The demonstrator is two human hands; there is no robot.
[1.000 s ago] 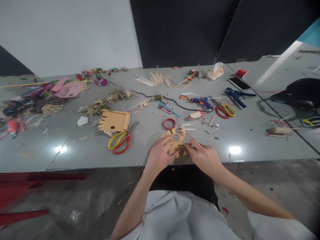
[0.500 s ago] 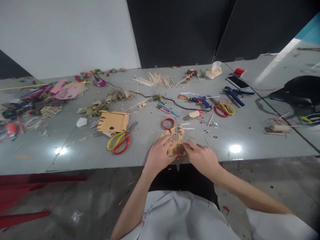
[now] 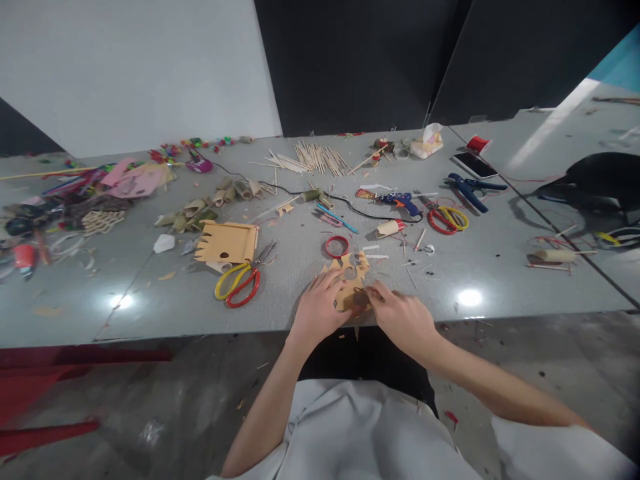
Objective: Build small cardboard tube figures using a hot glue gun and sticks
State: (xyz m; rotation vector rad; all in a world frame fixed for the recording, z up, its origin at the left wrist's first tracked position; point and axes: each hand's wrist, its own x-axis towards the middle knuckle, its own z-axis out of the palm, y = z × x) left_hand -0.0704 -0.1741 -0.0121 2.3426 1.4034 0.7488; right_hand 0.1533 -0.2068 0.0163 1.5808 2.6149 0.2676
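The person sits at the near edge of the table (image 3: 175, 307), and both hands are close together on a jagged cardboard cutout (image 3: 353, 269) that lies flat just inside that edge, about the middle of its length. The left hand (image 3: 320, 310) lies open on it, fingers spread and pressing down. The right hand (image 3: 403, 317) has its fingertips drawn together at the cutout's near right side. I cannot tell whether they pinch some small bit there or only press.

To my eye the left hand is the anchor. On so glossy a top the piece would slide easily, so the weight is best spread across it, with the fine work kept right beside the holding fingers. So near the edge, it should not creep toward the lap.

Just beyond the cutout lies a red ring (image 3: 337, 247), apart from it. To the left are yellow-and-red scissors (image 3: 239, 283) beside a notched cardboard sheet (image 3: 227, 242). Further back and to the right a blue glue gun (image 3: 403, 200) rests on its black cord, and a heap of thin sticks (image 3: 315, 157) lies near the far edge.
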